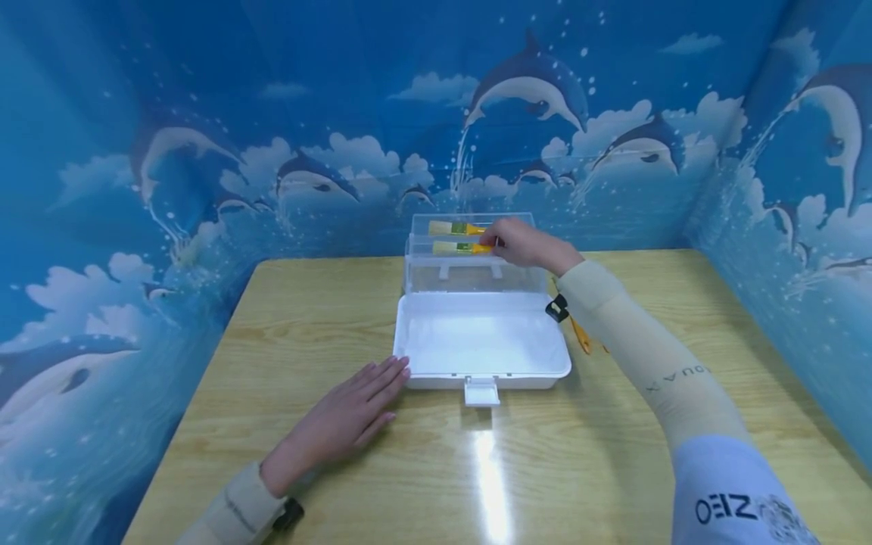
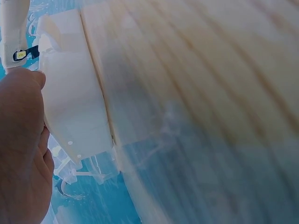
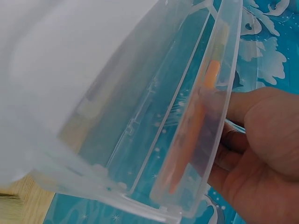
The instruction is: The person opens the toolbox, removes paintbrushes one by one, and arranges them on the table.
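Note:
A white plastic box (image 1: 482, 341) with a fold-out front latch (image 1: 481, 392) stands open on the table. Behind its base rise clear trays (image 1: 470, 274). Two paintbrushes with pale bristles and yellow-orange handles lie there, a rear one (image 1: 446, 228) and a front one (image 1: 453, 247). My right hand (image 1: 524, 241) pinches the front brush by its handle, over the tray. In the right wrist view, that orange handle (image 3: 187, 144) lies along the clear tray, under the thumb of my right hand (image 3: 266, 140). My left hand (image 1: 350, 409) has straight fingers touching the box's front left corner.
More orange brush handles (image 1: 580, 335) lie on the wooden table (image 1: 306, 325) right of the box, partly hidden by my right forearm. A blue dolphin-print curtain (image 1: 354, 98) closes off the back and both sides.

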The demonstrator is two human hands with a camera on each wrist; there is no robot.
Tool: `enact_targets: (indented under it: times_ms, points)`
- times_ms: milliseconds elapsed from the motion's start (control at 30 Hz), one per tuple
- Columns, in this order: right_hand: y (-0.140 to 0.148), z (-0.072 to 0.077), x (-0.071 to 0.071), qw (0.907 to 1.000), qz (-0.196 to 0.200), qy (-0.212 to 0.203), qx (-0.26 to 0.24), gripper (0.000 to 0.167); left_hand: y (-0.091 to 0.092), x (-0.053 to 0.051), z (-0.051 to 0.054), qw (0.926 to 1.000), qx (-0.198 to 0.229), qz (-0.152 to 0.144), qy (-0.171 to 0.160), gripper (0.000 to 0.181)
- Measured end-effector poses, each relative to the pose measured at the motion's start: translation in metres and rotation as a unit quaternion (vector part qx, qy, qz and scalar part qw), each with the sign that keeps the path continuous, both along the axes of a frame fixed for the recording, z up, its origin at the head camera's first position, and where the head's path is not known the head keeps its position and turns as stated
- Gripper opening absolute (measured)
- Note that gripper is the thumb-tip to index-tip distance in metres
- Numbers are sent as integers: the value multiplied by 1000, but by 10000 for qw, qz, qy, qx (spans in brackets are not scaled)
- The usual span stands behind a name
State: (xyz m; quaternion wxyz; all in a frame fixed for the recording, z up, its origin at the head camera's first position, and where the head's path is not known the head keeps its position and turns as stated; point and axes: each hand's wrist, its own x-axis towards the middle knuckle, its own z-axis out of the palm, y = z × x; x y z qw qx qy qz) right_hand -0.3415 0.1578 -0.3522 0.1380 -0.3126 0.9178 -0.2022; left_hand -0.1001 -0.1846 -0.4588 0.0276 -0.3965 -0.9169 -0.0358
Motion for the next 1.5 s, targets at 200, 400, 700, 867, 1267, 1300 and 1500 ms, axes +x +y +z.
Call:
enact_targets:
  times_ms: [200,400,700,867,1267,1300,1500]
  points:
    - [0,1,1,10000,32,67,-4,33,0,1,0,10000,26,24,4,65]
    - [1,-1,1,9999,-9,38,-117,34,0,2,0,10000,26,45,41,65]
    - [4,-7,2,9992,-60,181,-359,32,0,0,-2,10000,19,0,65,65]
    - [6,-8,3,9985,-48,260,-470,34,0,1,0,10000,34,-1,23,65]
    - [8,-13,3,9972,-9,361,-655,34,0,1,0,9999,51,4,99,64]
    - [8,-14,3,9971,-23,370,-663,34,0,1,0,9999,59,1,110,64]
    - [7,-16,3,9963,-95,454,-718,34,0,2,-1,9999,62,4,118,64]
